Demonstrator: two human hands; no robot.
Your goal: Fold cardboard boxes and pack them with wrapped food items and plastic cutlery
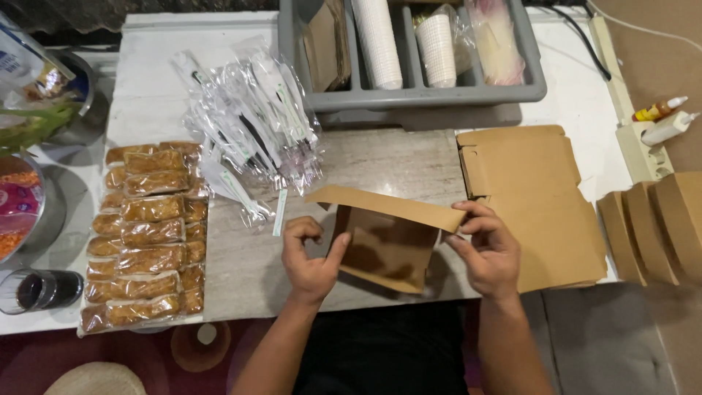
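Observation:
A brown cardboard box (387,241), partly folded, stands open on the marble counter in front of me. My left hand (311,260) presses its left wall with the thumb against the cardboard. My right hand (488,252) pinches the right end of the box's top flap. Both hands grip the box.
A stack of flat brown box blanks (534,197) lies to the right, with folded boxes (658,223) beyond. Wrapped cutlery packets (248,124) pile up behind, wrapped snack bars (150,234) lie left. A grey divided bin (424,91) holds cups and bags. Two bottles (662,121) stand far right.

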